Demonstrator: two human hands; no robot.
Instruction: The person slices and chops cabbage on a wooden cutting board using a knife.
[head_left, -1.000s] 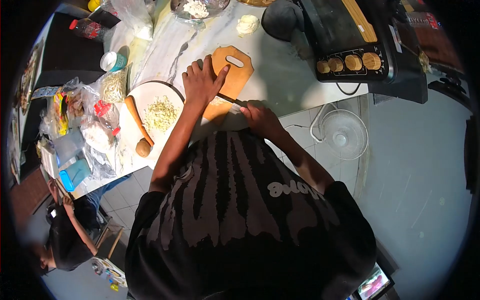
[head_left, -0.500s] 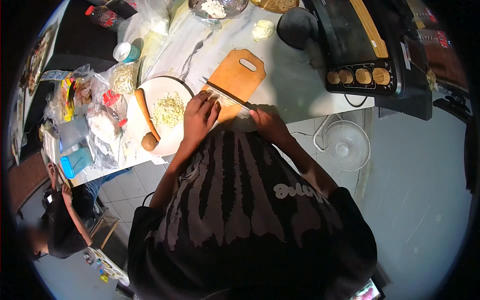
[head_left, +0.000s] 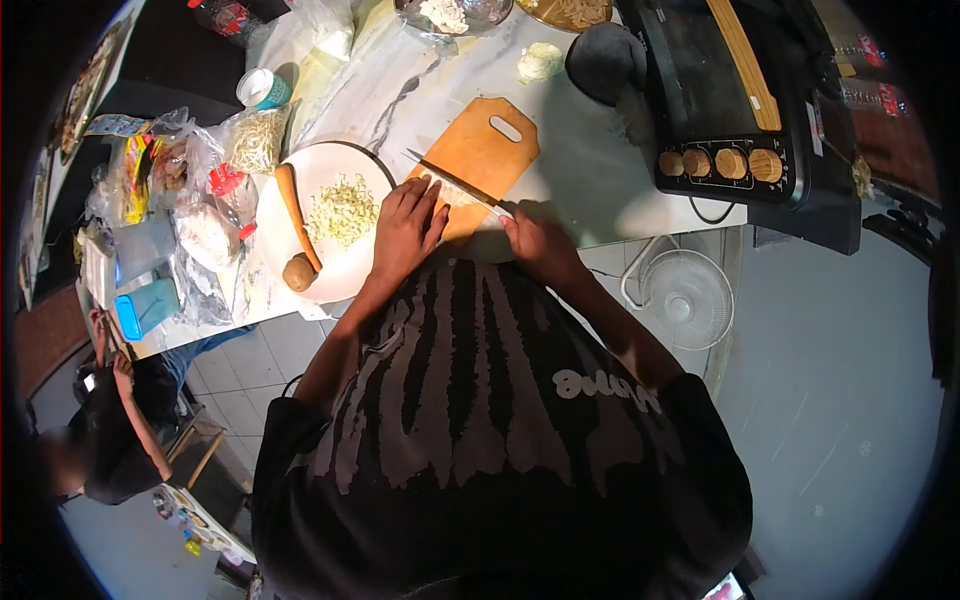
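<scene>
My right hand [head_left: 538, 243] is closed round the handle of a kitchen knife [head_left: 462, 185]. The blade lies slantwise across a wooden cutting board [head_left: 487, 145], its tip pointing to the upper left. Beside the blade, my left hand [head_left: 408, 220] rests on the board's lower left part, fingers bent and thumb a little apart. Pale food [head_left: 458, 195] shows between its fingers and the knife; its kind is hard to make out. Left of that hand, a large white plate [head_left: 335, 280] bears chopped pale green pieces [head_left: 343, 210] and a wooden pestle [head_left: 297, 220].
Plastic bags of food [head_left: 258, 138], a white-lidded tub [head_left: 263, 88] and a blue container [head_left: 147, 308] crowd the left side. A black oven [head_left: 715, 110] stands right, near a dark rounded object [head_left: 606, 62]. A pale lump of food [head_left: 540, 62] lies behind the board. Another person [head_left: 120, 440] sits lower left.
The view has shifted slightly, moving the tabletop things a little to the right. My left thumb has spread somewhat from the fingers. The knife stays in my right hand over the board.
</scene>
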